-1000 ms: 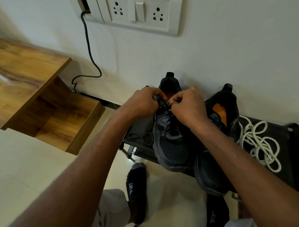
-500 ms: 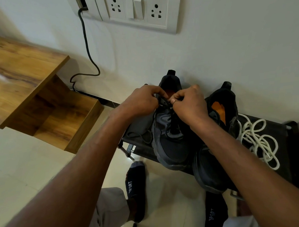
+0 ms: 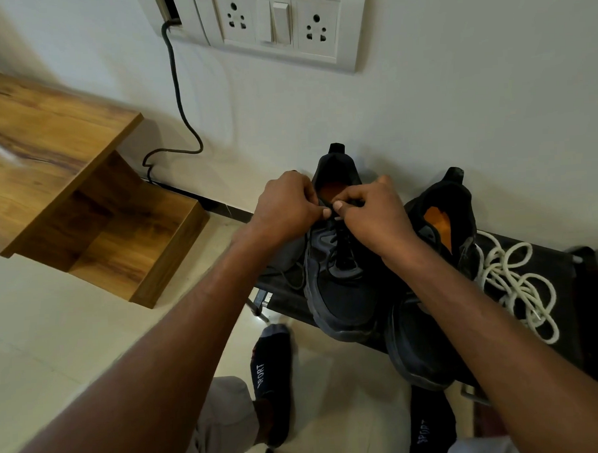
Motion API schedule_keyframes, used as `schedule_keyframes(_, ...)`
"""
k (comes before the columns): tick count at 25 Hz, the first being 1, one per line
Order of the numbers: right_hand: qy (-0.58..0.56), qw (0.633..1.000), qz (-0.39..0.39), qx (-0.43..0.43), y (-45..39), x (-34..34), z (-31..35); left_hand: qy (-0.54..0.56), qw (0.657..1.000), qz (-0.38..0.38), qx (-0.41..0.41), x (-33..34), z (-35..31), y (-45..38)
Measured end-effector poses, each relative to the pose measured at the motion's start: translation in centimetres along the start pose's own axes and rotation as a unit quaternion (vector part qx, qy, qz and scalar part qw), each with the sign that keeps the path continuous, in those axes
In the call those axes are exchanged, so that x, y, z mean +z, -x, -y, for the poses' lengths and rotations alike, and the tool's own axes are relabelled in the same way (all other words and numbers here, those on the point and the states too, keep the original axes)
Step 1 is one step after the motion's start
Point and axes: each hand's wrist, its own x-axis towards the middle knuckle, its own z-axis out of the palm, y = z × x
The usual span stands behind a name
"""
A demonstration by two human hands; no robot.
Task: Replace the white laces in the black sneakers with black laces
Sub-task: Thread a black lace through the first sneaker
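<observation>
Two black sneakers stand on a low dark bench [image 3: 563, 266] against the wall. The left sneaker [image 3: 341, 293] carries a black lace [image 3: 339, 248] through its eyelets, with a loose end trailing to its left. My left hand [image 3: 286, 206] and my right hand [image 3: 376, 212] meet over its top eyelets, each pinching the black lace near the tongue. The right sneaker [image 3: 438, 220] lies under my right forearm, orange insole showing. A heap of white laces [image 3: 512, 282] lies on the bench to the right.
A wooden stepped shelf [image 3: 66, 188] stands at the left. A wall socket panel [image 3: 282, 25] with a dark cable [image 3: 179, 105] hangs above. My feet in dark socks [image 3: 273, 374] rest on the pale tiled floor below the bench.
Both hands have stayed at the top of the left sneaker, with small finger shifts on the lace. The view has tilted slightly.
</observation>
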Motion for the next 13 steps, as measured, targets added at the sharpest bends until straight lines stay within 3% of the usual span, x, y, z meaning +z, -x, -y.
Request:
schedule_keyframes(3, 0.023, 0.998, 0.05, -0.022, 0.1, -1.3, 0.0, -0.019, 0.999, -0.019, 0.017, 0.3, -0.5, 0.3)
schedule_keyframes(7, 0.042, 0.997, 0.056, -0.043, 0.4, -1.5, -0.5, -0.027, 0.999, -0.01, 0.021, -0.3, -0.8, 0.6)
schedule_keyframes(9, 0.016, 0.999, 0.03, -0.036, -0.2, -1.3, -0.9, 0.071, 0.997, -0.029, 0.023, -1.8, -1.3, 0.7)
schedule_keyframes(10, 0.003, 1.0, 0.017, -0.026, -0.4, -1.3, -1.0, 0.196, 0.979, -0.035, 0.04, -2.9, -1.7, 0.9)
schedule_keyframes(11, -0.004, 1.0, 0.01, -0.017, -0.6, -1.4, -1.1, 0.364, 0.929, -0.026, 0.067, -4.1, -2.1, 0.9)
schedule_keyframes(12, -0.003, 1.0, 0.006, -0.011, -0.7, -1.4, -1.2, 0.524, 0.847, 0.005, 0.09, -5.1, -2.4, 1.0)
schedule_keyframes(13, 0.002, 1.0, 0.005, -0.009, -0.7, -1.5, -1.4, 0.614, 0.783, 0.022, 0.097, -5.6, -2.5, 1.0)
